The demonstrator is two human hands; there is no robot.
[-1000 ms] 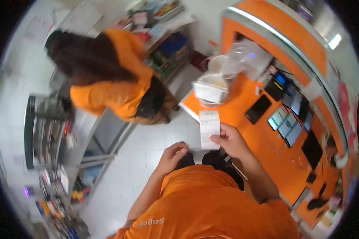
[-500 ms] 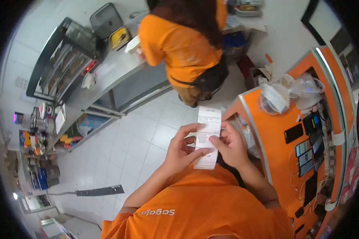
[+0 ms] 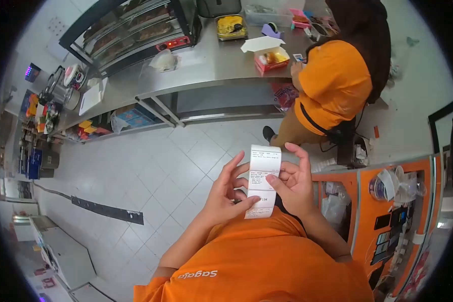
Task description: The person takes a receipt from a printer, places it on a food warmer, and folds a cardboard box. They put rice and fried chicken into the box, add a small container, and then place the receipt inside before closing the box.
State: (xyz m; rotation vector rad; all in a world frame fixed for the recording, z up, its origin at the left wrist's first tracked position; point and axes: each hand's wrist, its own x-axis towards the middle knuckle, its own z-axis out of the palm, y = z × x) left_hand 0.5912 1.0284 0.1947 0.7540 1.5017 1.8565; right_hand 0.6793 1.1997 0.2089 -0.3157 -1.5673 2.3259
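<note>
A long white printed paper strip (image 3: pixel 264 163) hangs upright before my orange shirt, in the middle of the head view. My left hand (image 3: pixel 231 191) is on its left side, the thumb pressed on the lower part and the other fingers curled behind and beside it. My right hand (image 3: pixel 293 183) grips the right edge, with its thumb on the printed middle section and its index finger raised. The top of the strip curls slightly backward. Several blocks of small print show on its face.
A steel counter (image 3: pixel 201 65) holds a food warmer (image 3: pixel 131 35), a yellow food tray (image 3: pixel 231 26) and an open red-and-white box (image 3: pixel 270 58). A co-worker in orange (image 3: pixel 337 80) stands there. Phones lie on an orange counter (image 3: pixel 372 196) at right. A black strip (image 3: pixel 105 210) crosses the floor.
The view has turned, so the steel counter and co-worker appear further right and the orange counter lower. Both hands still hold the paper strip; my right index finger is now raised.
</note>
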